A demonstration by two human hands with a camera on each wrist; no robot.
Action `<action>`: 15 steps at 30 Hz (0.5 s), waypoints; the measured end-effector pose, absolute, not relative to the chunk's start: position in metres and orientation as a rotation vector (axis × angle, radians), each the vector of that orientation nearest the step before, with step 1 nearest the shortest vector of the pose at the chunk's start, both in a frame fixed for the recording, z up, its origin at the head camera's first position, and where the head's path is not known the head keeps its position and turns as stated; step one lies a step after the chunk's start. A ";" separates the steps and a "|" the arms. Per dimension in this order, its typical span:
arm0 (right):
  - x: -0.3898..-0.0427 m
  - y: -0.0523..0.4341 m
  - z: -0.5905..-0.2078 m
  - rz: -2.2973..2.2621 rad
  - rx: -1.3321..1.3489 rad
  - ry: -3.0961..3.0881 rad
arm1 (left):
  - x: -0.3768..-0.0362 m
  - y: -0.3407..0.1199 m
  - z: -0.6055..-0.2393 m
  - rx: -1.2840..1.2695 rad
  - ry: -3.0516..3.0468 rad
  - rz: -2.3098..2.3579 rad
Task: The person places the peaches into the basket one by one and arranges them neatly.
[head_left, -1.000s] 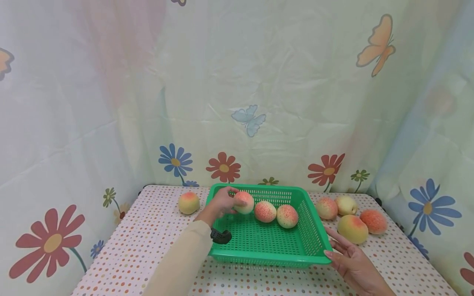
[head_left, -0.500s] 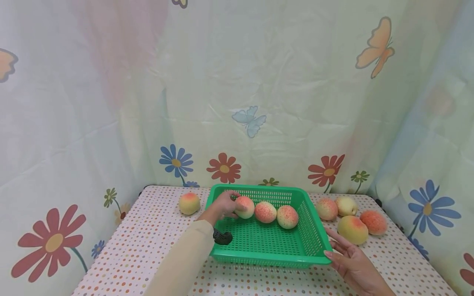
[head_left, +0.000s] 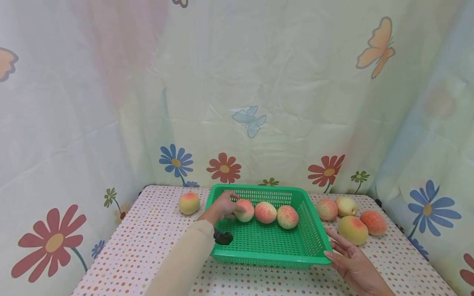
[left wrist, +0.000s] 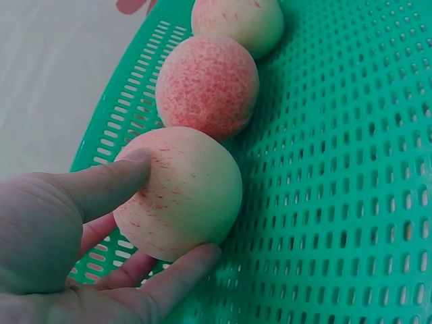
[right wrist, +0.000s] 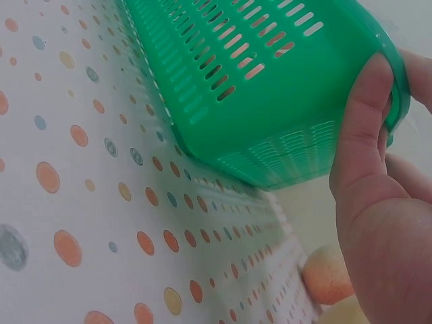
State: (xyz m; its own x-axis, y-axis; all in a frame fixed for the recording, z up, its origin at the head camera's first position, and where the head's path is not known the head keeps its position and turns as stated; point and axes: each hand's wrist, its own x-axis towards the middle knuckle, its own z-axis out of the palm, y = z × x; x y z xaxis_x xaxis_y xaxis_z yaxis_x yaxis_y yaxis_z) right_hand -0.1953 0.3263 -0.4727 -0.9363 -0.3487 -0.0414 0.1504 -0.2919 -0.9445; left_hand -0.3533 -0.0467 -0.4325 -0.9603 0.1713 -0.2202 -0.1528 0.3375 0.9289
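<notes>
A green plastic basket [head_left: 266, 260] sits on the dotted tablecloth, with a row of three peaches along its far side. My left hand [head_left: 222, 206] is around the leftmost peach [head_left: 244, 211], thumb on its upper side and fingertips at its lower side, as the left wrist view shows. A speckled middle peach [left wrist: 207, 86] touches it, and the third peach [head_left: 287, 217] lies to the right. My right hand [head_left: 353, 263] grips the basket's near right corner, thumb [right wrist: 371, 84] on the outside and fingers partly hidden beyond the rim.
Left of the basket stands one yellow-red peach [head_left: 189, 203]. On the right are a speckled peach [head_left: 326, 208], a pale yellow fruit [head_left: 346, 205], a large yellow-red peach [head_left: 352, 229] and a red peach [head_left: 374, 222]. A printed curtain [head_left: 237, 82] surrounds the table.
My left hand has lowered the leftmost peach onto the basket floor beside the middle one, and its index finger now lifts slightly. The right hand keeps its place on the corner.
</notes>
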 end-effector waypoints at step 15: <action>-0.196 0.328 -0.474 -2.277 -0.262 1.630 | -0.350 -0.046 -0.426 0.038 2.347 1.601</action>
State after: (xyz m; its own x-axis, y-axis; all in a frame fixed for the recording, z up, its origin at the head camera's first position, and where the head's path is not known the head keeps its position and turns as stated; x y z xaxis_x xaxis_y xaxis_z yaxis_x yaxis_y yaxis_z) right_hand -0.1963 0.3282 -0.4742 -0.9295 -0.3665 -0.0404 0.1564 -0.2927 -0.9433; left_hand -0.3500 -0.0457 -0.4255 -0.9549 0.1884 -0.2294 -0.1449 0.3786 0.9141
